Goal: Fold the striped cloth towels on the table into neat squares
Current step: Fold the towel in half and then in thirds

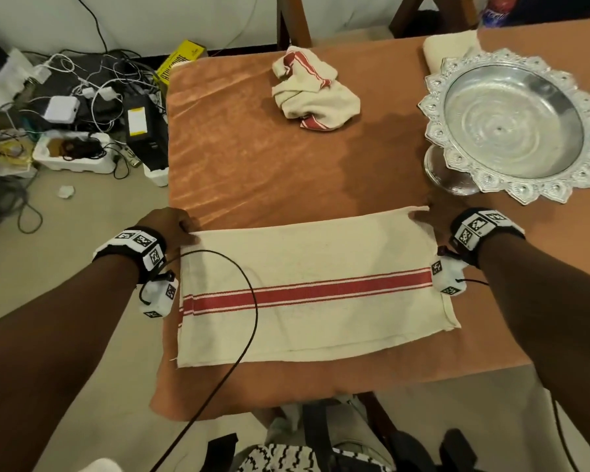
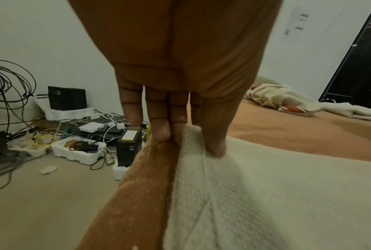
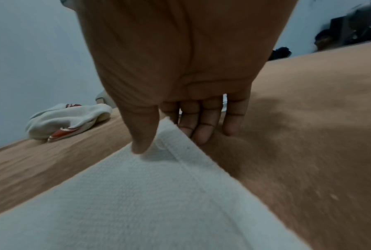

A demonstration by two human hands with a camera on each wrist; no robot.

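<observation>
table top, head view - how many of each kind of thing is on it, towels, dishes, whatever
striped towels: 2, one flat with both hands at its far corners, one crumpled
plain folded cloth: 1
silver pedestal dish: 1
total: 4

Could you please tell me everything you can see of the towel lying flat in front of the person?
The flat towel is cream woven cloth with one red band edged by thin red lines running along its length. It lies spread as a wide rectangle, hemmed at the edges, on the orange table cover near the front edge. The left hand pinches its far left corner; the right hand pinches its far right corner.
</observation>
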